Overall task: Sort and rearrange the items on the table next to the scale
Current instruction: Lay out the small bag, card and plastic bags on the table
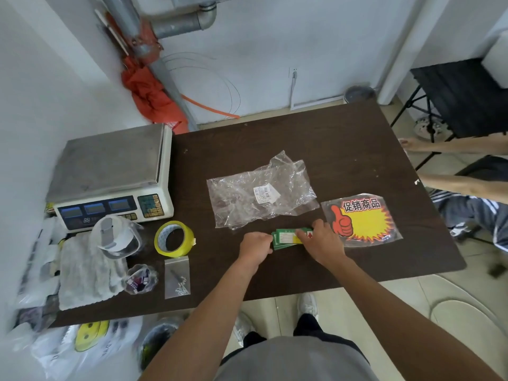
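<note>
On the dark surface, the left grip and right grip held a small stack of green cards by its two ends, just below a crumpled clear bag. A promo sign lay just beside the right grip; yellow tape and the scale sat to the left.

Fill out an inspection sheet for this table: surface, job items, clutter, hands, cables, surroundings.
Surface: dark brown table.
Job's things: stack of green cards between the hands; crumpled clear bag behind it; promo starburst sign to its right; scale far left.
Clutter: yellow tape roll, zip bag of screws, white cloth near the scale.
Hands: left hand and right hand each grip one end of the cards.
Cables: orange cable, thin wire loops by the wall.
Surroundings: grey pipes, black chair, another person's legs at right.
</note>
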A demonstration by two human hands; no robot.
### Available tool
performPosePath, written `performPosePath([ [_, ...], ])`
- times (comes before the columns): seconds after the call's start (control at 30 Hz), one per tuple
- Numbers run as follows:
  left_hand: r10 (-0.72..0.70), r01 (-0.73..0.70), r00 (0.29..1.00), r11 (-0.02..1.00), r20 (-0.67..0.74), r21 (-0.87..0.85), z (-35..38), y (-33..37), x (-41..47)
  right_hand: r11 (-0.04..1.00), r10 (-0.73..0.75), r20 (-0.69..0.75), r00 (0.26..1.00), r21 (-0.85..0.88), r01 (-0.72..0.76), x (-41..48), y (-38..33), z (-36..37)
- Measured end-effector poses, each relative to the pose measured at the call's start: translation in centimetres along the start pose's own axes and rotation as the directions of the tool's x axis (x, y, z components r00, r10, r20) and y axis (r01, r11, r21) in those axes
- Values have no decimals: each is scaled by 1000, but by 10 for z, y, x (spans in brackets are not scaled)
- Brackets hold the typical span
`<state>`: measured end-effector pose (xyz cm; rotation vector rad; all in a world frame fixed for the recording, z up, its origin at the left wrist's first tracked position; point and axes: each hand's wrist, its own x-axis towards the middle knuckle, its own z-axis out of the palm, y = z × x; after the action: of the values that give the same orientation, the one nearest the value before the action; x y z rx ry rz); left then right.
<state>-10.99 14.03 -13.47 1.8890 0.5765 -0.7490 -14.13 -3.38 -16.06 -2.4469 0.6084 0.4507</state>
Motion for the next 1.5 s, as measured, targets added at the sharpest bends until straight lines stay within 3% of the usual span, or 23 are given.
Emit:
performPosePath([
  [0.43, -83, 87, 996, 991, 45, -100, -5, -10, 9, 997, -74, 162, 984, -26, 79, 0, -18, 9],
  [0.6, -8, 10, 997, 1000, 82, -28, -19, -25, 9, 984, -91, 236, 968, -127, 123, -4, -23, 12],
  [0.67, 60, -66, 996, 993, 72, 95, -25, -29, 9, 975, -117, 252, 961, -156, 160, -6, -25, 17],
  [0.8, 244, -271, 962, 812, 122, 517, -30, -29, 4, 959, -200, 240, 950, -149, 240, -14, -26, 26],
  [0.87, 292, -318, 945, 729, 145, 606, -31, -31, 2, 956, -232, 226, 946, -125, 264, -17, -24, 27],
  [1.2, 447, -440, 871, 521, 206, 731, -30, -35, -6, 902, -374, 207, 904, -146, 407, -28, -15, 32],
  [1.5, 460, -486, 849, 487, 259, 726, -27, -42, -4, 887, -399, 166, 902, -178, 426, -33, -10, 38],
])
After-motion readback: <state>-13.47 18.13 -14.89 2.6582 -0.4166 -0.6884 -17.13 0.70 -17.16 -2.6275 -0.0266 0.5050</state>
